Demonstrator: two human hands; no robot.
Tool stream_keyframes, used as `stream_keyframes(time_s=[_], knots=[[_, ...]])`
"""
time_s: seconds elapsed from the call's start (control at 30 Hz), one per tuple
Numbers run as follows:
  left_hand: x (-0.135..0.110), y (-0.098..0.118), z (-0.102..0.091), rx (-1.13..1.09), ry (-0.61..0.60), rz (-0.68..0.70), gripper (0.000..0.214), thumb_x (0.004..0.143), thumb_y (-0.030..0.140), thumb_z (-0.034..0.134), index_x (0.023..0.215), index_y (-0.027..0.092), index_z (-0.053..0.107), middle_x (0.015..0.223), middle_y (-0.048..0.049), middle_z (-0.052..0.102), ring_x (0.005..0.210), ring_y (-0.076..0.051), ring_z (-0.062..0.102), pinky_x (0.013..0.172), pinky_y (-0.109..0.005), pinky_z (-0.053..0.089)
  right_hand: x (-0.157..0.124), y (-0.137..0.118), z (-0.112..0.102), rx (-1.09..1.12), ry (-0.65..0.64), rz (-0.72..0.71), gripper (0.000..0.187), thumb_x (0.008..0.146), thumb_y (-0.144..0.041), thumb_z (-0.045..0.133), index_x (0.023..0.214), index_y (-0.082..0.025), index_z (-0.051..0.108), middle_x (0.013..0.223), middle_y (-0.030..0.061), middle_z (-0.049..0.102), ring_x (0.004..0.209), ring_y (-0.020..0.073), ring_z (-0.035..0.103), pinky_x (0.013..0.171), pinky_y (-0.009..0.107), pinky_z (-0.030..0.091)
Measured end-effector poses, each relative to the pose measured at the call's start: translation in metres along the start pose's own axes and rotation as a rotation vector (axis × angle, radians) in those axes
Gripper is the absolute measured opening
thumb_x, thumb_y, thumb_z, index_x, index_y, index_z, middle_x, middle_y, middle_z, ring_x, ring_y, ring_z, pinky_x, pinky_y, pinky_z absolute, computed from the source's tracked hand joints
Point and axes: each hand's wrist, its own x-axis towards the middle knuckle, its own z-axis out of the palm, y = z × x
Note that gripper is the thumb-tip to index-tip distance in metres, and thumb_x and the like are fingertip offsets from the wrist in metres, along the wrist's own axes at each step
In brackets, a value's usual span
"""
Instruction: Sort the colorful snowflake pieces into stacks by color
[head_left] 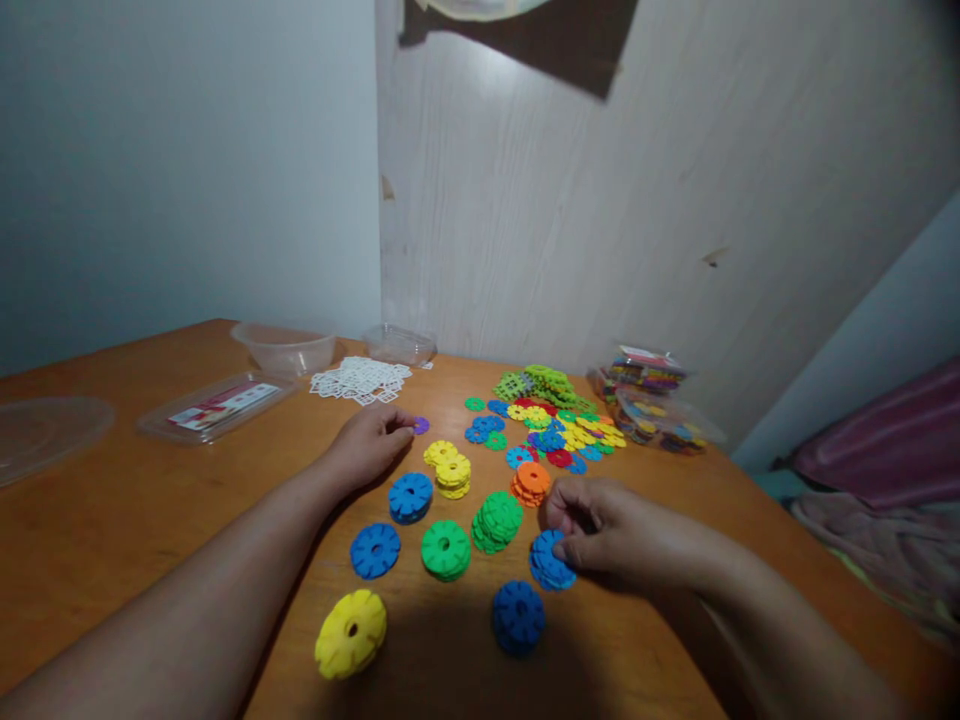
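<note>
On the table, the curled fingers of my left hand are closed at the edge of a purple notched disc. My right hand has its thumb and fingers at a small stack of blue notched discs, the thumb pressing on the top one. Just beyond its knuckles sits an orange stack. Between my arms are green stacks, blue stacks, blue discs, yellow stacks and a tilted yellow stack.
A loose multicoloured disc pile lies ahead, with lime-green pieces behind. White lattice pieces, a clear bowl, a clear tray and a labelled lid occupy the back left. Filled clear boxes stand at right.
</note>
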Motion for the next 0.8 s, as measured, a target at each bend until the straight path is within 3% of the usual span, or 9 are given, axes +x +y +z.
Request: stream_keyframes(time_s=[0.23,0.3,0.4,0.47,0.53,0.63,0.8], knots=[[0.001,-0.001,0.000,-0.008,0.012,-0.002,0.034,0.075,0.046,0.056,0.086,0.017,0.071,0.080,-0.0052,0.069,0.076,-0.021,0.060,0.067,-0.031,0.045,0.002,0.009,-0.010,0.116,0.074,-0.063,0.010,0.078,-0.024,0.061,0.082,-0.020,0.053,0.070,-0.0021,0.051,0.059,0.0095,0.045,0.050,0.020,0.034],[0.001,-0.003,0.000,-0.015,0.001,0.004,0.033,0.076,0.045,0.056,0.086,0.017,0.070,0.080,-0.0048,0.069,0.077,-0.022,0.060,0.067,-0.031,0.045,0.006,0.018,-0.023,0.163,0.215,-0.067,0.013,0.080,-0.030,0.060,0.082,-0.020,0.052,0.070,-0.0017,0.052,0.059,0.0105,0.046,0.051,0.022,0.035],[0.002,-0.004,0.000,-0.014,-0.008,0.009,0.032,0.076,0.044,0.055,0.087,0.017,0.070,0.079,-0.0044,0.069,0.078,-0.021,0.061,0.067,-0.031,0.045,0.011,0.040,-0.047,0.126,0.556,-0.055,0.018,0.077,-0.035,0.060,0.083,-0.020,0.053,0.069,-0.0015,0.052,0.059,0.0113,0.045,0.051,0.023,0.033],[0.002,-0.006,0.000,-0.013,-0.001,0.005,0.032,0.075,0.043,0.055,0.088,0.017,0.070,0.082,-0.0048,0.069,0.078,-0.022,0.061,0.067,-0.031,0.046,0.011,0.057,-0.061,0.122,0.734,0.022,0.018,0.074,-0.036,0.059,0.080,-0.020,0.053,0.066,-0.0018,0.051,0.057,0.0118,0.045,0.050,0.023,0.033],[0.003,-0.006,0.000,-0.022,0.002,0.004,0.033,0.075,0.043,0.055,0.089,0.017,0.070,0.083,-0.0047,0.070,0.077,-0.021,0.061,0.066,-0.030,0.046,0.009,0.072,-0.070,0.144,0.808,0.140,0.017,0.071,-0.036,0.057,0.077,-0.021,0.051,0.060,-0.0026,0.049,0.053,0.0122,0.044,0.047,0.024,0.031],[0.003,-0.006,-0.001,-0.037,-0.014,-0.016,0.034,0.075,0.044,0.055,0.089,0.017,0.070,0.076,-0.0027,0.069,0.071,-0.020,0.060,0.062,-0.030,0.044,0.002,0.090,-0.073,0.190,0.710,0.288,0.019,0.070,-0.037,0.058,0.067,-0.022,0.047,0.050,-0.0041,0.043,0.044,0.0112,0.039,0.043,0.024,0.025],[0.002,-0.004,0.000,-0.104,0.002,-0.051,0.033,0.071,0.044,0.057,0.086,0.018,0.070,0.075,-0.0025,0.069,0.072,-0.022,0.060,0.062,-0.030,0.045,-0.011,0.104,-0.073,0.210,0.312,0.331,0.037,0.069,-0.050,0.068,0.069,-0.021,0.045,0.051,-0.0056,0.045,0.042,0.0077,0.034,0.041,0.022,0.023]])
